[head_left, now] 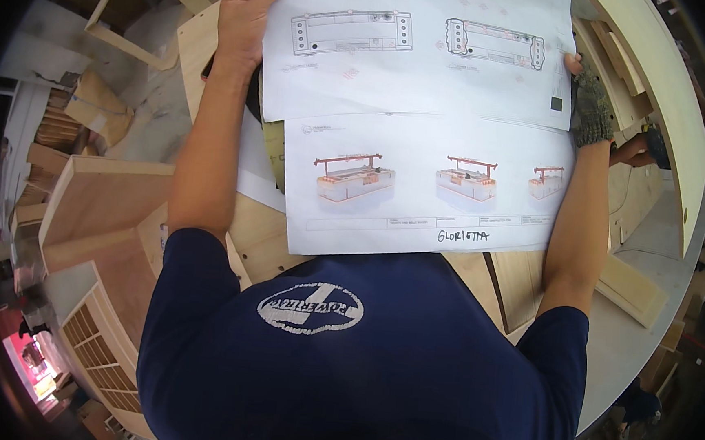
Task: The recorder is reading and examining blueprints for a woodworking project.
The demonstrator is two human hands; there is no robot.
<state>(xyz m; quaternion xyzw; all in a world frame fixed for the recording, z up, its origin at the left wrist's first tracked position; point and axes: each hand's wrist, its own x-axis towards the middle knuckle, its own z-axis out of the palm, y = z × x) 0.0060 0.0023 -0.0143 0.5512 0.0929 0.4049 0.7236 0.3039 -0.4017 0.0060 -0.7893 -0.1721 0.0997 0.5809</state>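
My bare left hand (246,18) pinches the upper left edge of a white drawing sheet (419,90), its thumb lying on the front. Line drawings of a long counter in plan fill this sheet. Below and partly behind it hangs a second printed sheet (352,232) with small coloured views of the counter and handwriting along its bottom. My right hand (593,106), in a dark grey knitted glove, grips the sheets' right edge; its bare thumb tip shows in front, while the other fingers are hidden behind the paper.
Plywood panels (246,225) lie under the papers. A wooden box frame (105,194) stands at left, near a slatted wooden panel (102,350). On the right, a curved pale board (679,104) rises beside a grey surface (613,353). Another person (648,147) is partly visible beyond it.
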